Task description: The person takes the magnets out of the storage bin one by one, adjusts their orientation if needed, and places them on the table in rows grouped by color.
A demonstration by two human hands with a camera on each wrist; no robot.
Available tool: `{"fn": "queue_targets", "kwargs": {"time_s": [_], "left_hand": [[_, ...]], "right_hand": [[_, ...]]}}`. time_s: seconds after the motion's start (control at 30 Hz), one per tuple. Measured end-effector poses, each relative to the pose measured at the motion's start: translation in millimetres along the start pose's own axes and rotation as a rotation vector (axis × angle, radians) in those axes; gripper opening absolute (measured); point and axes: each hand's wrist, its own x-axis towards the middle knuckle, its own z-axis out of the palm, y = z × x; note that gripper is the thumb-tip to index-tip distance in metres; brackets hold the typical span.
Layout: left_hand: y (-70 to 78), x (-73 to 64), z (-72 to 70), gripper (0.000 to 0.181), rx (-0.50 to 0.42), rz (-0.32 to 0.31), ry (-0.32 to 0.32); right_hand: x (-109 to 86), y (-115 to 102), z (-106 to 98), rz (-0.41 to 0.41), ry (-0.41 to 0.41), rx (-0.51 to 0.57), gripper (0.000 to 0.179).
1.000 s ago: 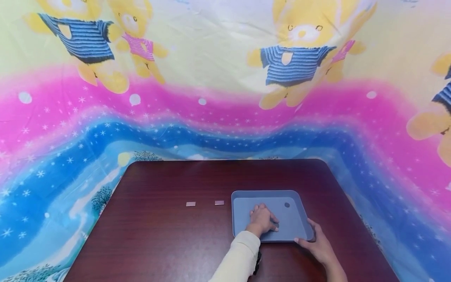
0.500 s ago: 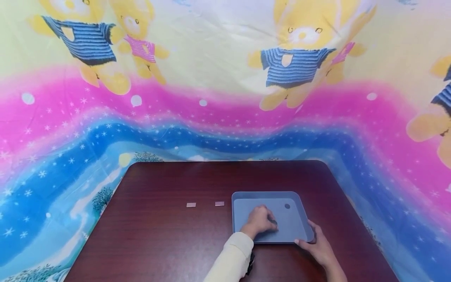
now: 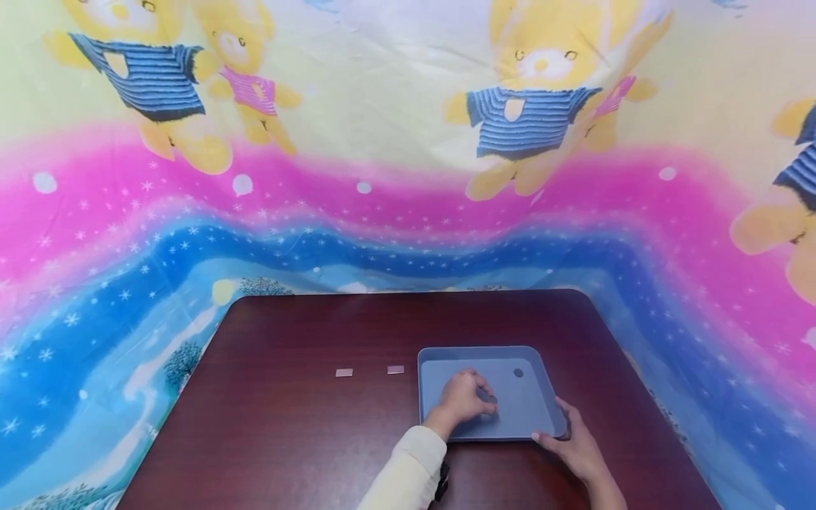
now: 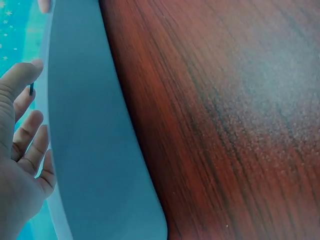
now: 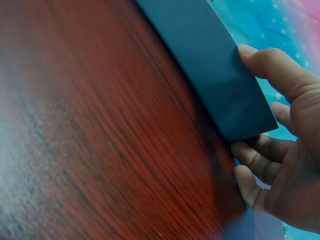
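Left fingers (image 4: 36, 150) shifted leftward, tray wall (image 3: 423, 375), tiles (image 3: 395, 370) beyond

The desk (image 3: 274, 432) is dark red-brown, grained, its far corners rounded. Two small flat tiles (image 3: 344, 372) lie on it, apart. Behind is a creased cloth (image 3: 382, 120) printed with yellow bears (image 3: 537, 122) in striped shirts above pink and blue snowflake bands.

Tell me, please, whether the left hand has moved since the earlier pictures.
Yes: in the head view, the left hand shifted slightly left relative to the tray.
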Motion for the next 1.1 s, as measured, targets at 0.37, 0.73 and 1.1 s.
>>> {"fn": "queue_targets", "kwargs": {"time_s": [0.37,0.73,1.1], "left_hand": [[-8.0,-21.5,-12.8,0.021,-0.126,-0.018,0.081],[-15.0,-42.7,-28.1,0.019,-0.175,-0.035,0.182],[-30.0,-66.0,-43.1,0.020,-0.070,-0.022,0.286]], "right_hand": [[1.3,1,2,-0.007,-0.025,-0.019,0.102],[0.4,4,-3,-0.001,-0.034,-0.025,0.104],[0.7,6,-1,-0.010,-0.017,-0.007,0.102]]}}
